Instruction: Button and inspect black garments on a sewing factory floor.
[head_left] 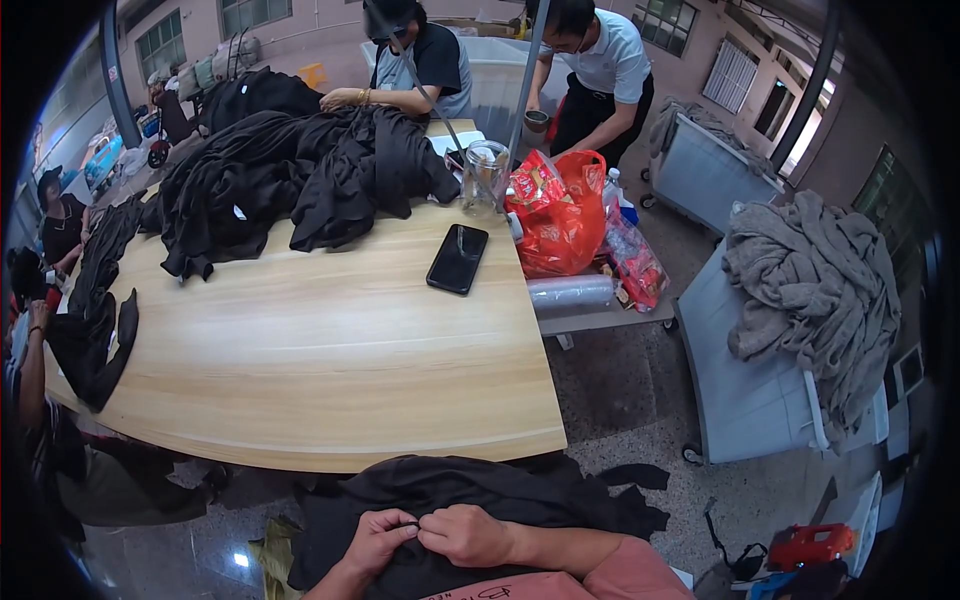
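Note:
A black garment (480,495) lies across my lap below the near edge of the wooden table (330,370). My left hand (378,540) and my right hand (468,533) meet over it, fingertips pinching the same small spot of black fabric between them. Both forearms come in from the lower edge, the right one in a pink sleeve.
A heap of black clothes (290,170) covers the table's far left, a black phone (458,258) lies near a glass jar (485,175) and red bag (556,215). Two people stand beyond the table. Grey carts (745,400) with grey cloth (820,280) sit at right.

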